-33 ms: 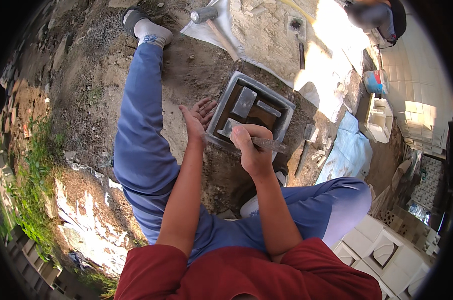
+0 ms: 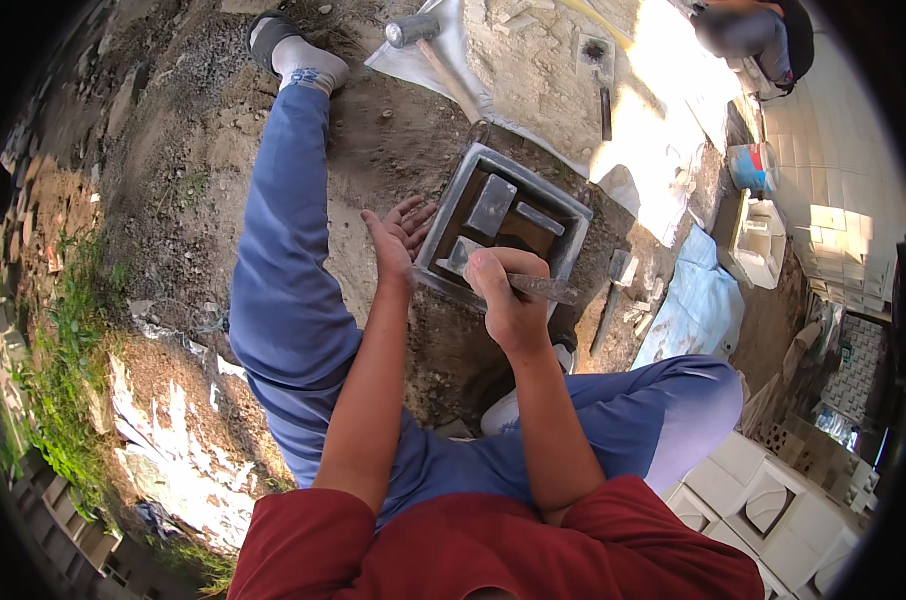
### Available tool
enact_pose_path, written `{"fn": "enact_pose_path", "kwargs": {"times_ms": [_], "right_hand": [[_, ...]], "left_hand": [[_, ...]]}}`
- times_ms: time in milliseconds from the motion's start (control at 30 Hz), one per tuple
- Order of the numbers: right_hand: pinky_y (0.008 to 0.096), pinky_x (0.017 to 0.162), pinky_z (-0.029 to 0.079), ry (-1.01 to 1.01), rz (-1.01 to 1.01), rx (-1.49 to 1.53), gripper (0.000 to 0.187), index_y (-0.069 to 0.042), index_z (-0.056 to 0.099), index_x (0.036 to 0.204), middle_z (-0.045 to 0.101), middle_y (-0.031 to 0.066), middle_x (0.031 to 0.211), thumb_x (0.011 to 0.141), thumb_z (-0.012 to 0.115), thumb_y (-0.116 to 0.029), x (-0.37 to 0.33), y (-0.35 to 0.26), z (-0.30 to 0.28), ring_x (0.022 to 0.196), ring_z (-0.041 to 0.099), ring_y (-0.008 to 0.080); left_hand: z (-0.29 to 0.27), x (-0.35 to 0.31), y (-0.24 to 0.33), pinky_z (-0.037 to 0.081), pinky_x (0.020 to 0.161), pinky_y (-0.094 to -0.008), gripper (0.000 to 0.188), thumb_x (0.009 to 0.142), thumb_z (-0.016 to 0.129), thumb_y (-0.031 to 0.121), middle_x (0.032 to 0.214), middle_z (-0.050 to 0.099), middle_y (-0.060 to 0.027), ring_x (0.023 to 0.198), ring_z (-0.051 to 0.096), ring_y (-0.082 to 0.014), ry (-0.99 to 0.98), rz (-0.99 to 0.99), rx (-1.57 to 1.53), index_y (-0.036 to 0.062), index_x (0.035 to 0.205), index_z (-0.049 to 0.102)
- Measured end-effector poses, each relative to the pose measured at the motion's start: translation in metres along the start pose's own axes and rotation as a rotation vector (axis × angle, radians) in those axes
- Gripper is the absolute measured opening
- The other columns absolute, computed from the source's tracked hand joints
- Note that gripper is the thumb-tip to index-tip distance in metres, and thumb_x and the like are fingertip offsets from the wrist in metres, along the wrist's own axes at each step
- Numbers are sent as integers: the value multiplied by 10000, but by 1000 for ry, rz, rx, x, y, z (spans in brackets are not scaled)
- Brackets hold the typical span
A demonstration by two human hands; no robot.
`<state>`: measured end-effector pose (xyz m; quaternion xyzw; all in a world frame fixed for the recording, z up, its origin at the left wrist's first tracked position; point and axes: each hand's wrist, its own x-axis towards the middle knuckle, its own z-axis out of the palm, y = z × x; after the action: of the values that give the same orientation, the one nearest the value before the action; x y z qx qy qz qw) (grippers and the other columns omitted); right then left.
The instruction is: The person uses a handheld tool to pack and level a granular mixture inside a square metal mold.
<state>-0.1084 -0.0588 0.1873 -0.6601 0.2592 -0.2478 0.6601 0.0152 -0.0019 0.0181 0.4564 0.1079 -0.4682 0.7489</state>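
The right hand (image 2: 513, 298) is clamped on a dark, rough bar (image 2: 547, 289), which sticks out past the little-finger side, over the near edge of the box. The left hand (image 2: 400, 240) lies palm up just beside the box's left wall, fingers apart, with nothing in it; whether it touches the wall I cannot tell. The grey box (image 2: 536, 180) sits on the dirt (image 2: 373, 150) between the person's legs, tilted to the view, with a wide block (image 2: 491, 204) and a thin block (image 2: 540, 218) inside. A pale grey piece (image 2: 460, 255) shows by the right thumb; whether it joins the bar is hidden.

To work well here, I would keep the grip firm, the wrist loose and the strokes short, clear of both blocks and the rim. The left hand would serve better bracing the wall.

Farther out lie a mallet (image 2: 410, 31) above, a hammer (image 2: 623, 268) to the right, then a blue sheet (image 2: 693, 295) and a bucket (image 2: 751, 166).
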Motion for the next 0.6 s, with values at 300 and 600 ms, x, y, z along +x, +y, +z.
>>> {"fn": "enact_pose_path", "kwargs": {"times_ms": [300, 600], "right_hand": [[330, 493, 286, -41, -25, -96, 375, 25, 450, 630, 386, 12, 543, 940, 571, -148, -2, 58, -3, 528, 350, 105], [293, 540, 279, -18, 11, 41, 414, -36, 376, 570, 370, -12, 568, 950, 513, -130, -1, 24, -9, 544, 307, 93]], "left_hand": [[-3, -1, -4, 425, 1073, -384, 987, 936, 40, 774, 1319, 615, -232, 1219, 593, -322, 15, -21, -59, 1, 1364, 479], [-7, -3, -21, 425, 1058, -382, 947, 958, 62, 755, 1248, 651, -213, 1167, 614, -288, 28, 56, 1, -6, 1306, 505]]}}
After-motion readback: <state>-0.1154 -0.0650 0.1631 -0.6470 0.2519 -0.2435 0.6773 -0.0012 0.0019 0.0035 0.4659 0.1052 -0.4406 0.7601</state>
